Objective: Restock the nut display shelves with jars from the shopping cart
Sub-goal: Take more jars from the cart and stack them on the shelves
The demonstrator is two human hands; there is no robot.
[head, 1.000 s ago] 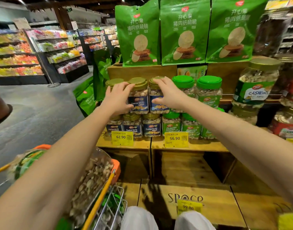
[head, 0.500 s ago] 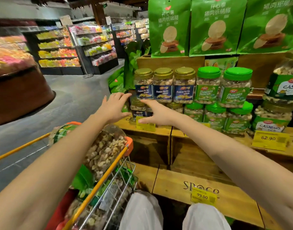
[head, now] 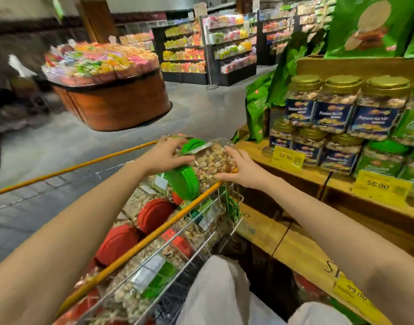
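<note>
A clear jar of mixed nuts [head: 211,161] with green lid and label lies on its side atop the pile in the shopping cart [head: 154,233], at its far end. My left hand [head: 166,153] grips the jar's left side from above. My right hand [head: 241,171] holds its right side, fingers curled round it. Below it lie several more nut jars, some with red lids [head: 154,213]. To the right, the wooden display shelf [head: 318,177] holds stacked gold-lidded jars with blue labels [head: 337,109] and green-labelled jars [head: 410,127].
A round wooden candy stand [head: 112,99] stands in the aisle to the left of the cart. Green snack bags [head: 257,109] lean at the shelf's left end. Yellow price tags [head: 288,157] hang on the shelf edge. My knees in white trousers [head: 220,289] are beside the cart.
Both hands left the blue-labelled jars on the shelf, came down and left to the cart, and took hold of a green-lidded nut jar. The view turned left.
</note>
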